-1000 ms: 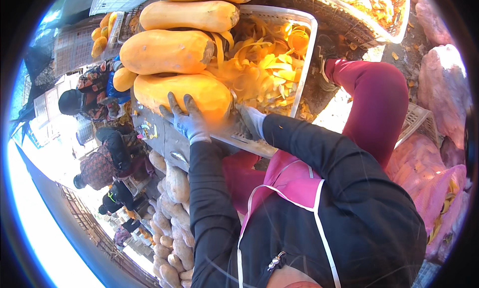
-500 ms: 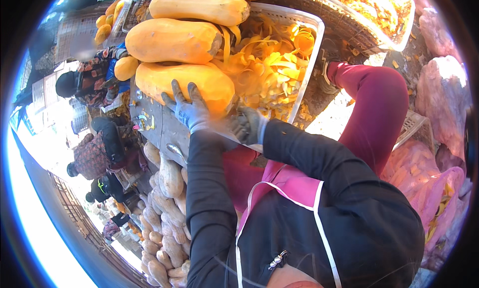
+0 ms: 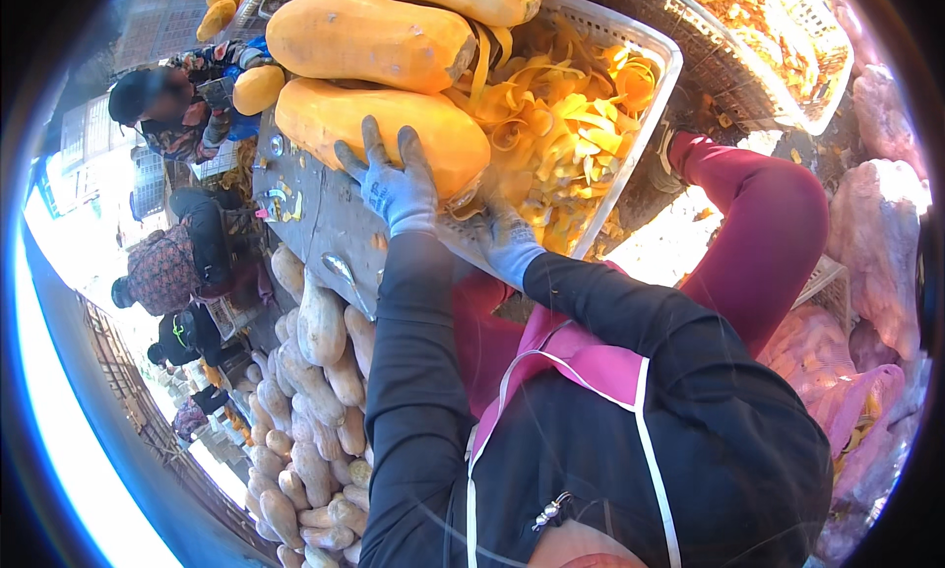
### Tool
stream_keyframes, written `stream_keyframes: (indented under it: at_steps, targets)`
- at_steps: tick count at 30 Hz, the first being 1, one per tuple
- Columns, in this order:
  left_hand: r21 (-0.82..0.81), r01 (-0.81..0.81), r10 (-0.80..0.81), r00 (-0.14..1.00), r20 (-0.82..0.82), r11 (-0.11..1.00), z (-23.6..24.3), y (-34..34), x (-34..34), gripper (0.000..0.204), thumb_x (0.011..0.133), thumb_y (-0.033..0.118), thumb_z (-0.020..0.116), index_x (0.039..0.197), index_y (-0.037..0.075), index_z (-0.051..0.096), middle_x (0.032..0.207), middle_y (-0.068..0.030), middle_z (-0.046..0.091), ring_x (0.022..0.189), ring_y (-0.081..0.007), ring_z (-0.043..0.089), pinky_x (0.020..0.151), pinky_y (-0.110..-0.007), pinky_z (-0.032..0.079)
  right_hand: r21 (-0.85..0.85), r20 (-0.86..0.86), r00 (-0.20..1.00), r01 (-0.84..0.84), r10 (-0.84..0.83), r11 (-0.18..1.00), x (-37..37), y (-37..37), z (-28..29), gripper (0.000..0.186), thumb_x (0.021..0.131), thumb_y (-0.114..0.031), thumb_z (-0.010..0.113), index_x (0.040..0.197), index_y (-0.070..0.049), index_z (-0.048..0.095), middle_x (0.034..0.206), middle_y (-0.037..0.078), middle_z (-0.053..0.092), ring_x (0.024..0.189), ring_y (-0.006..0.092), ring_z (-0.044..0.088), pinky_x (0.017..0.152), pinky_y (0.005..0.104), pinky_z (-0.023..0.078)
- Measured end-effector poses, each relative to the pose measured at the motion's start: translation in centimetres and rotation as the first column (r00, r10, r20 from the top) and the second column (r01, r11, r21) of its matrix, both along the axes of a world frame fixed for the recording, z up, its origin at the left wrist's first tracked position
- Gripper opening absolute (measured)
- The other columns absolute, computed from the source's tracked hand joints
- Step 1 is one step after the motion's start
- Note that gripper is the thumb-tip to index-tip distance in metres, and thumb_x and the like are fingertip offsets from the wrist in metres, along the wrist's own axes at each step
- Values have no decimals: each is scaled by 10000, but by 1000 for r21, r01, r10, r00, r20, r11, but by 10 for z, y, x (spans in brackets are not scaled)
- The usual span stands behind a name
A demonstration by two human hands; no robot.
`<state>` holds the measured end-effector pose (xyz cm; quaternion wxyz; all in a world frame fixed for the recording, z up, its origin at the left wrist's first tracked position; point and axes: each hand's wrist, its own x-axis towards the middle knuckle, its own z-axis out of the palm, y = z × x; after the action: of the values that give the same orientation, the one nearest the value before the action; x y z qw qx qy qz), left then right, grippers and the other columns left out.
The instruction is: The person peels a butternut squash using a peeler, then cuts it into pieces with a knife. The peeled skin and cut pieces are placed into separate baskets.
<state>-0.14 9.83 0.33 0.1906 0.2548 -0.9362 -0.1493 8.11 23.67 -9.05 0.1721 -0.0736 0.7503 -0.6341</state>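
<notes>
Across grey board [image 3: 305, 209], end toward crate [image 3: 638, 140] of peelings [image 3: 571, 125], presumably for catching scraps: nearest orange squash [image 3: 392, 111]. Steadied, seemingly against rolling, under left hand [image 3: 397, 187] with wide-spread fingers. Beside crate-side end, blurred right hand [image 3: 509, 237]; impossible to tell curl or contents.

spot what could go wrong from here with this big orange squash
The rounded squash could roll: the left hand only presses on it with spread fingers.

The right hand is blurred close to the squash's end; if it holds a blade, which I cannot tell, a slip might nick the glove.

The shiny spoon-like tool lies beside the left sleeve, which might knock it.
</notes>
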Motion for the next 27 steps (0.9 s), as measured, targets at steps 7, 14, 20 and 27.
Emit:
stream_keyframes:
  at_steps: [7,14,20,27]
  targets:
    - [-52,-5,5,1000,1,999,0,2,-3,630,932,522,663,1478,222,572,1632,-284,257,1454,-524,321,1166,-543,366,17,37,998,-54,53,998,-5,4,-12,523,916,-273,631,1359,-33,490,1261,302,580,1179,477,573,984,523,481]
    - [35,-8,9,1000,-20,999,-4,-3,3,633,940,570,622,1485,254,565,1644,-268,247,1467,-540,273,1187,-584,314,294,74,970,-242,230,925,-15,40,16,479,984,-395,591,1335,-72,538,1266,263,596,1176,473,584,993,519,473]
    - [-2,-24,24,999,40,1000,-2,-4,1,659,937,593,613,1506,269,539,1656,-251,231,1490,-533,223,1210,-582,270,610,-136,918,-218,371,762,-51,61,23,424,980,-413,588,1275,-107,586,1177,216,618,1071,413,628,888,514,498]
    - [45,-24,23,1000,18,999,4,4,1,666,934,597,608,1506,263,539,1658,-252,229,1478,-529,264,1197,-575,301,24,615,788,-35,13,999,-10,55,-5,483,1027,-498,441,1182,-71,606,891,177,677,783,291,679,671,460,525]
